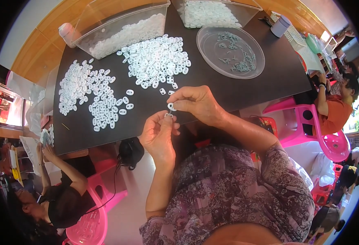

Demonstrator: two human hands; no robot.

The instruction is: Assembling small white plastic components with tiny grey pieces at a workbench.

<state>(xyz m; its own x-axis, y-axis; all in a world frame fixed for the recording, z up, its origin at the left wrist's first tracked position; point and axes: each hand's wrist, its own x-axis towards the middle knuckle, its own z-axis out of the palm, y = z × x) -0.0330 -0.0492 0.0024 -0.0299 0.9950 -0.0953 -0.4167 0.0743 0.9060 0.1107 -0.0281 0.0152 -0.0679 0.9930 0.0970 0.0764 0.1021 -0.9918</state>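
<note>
A dark tabletop (279, 77) is viewed from above by the left of two fisheye cameras worn on the head, aimed steeply down. The wearer's patterned top (228, 183) is caught close at the lower edge, the left hand (159, 134) and right hand (200, 107) near mid-frame, while pink chairs (90, 226) at either side are bent toward the round, blackened rim.

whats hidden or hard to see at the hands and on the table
Head view: how the two white pieces meet between left hand and right hand; small, partly covered by the grip.
Head view: far end of the upper-right clear bin; cut off by the top edge.
Head view: exact shapes of the grey-green bits; too small.
</note>
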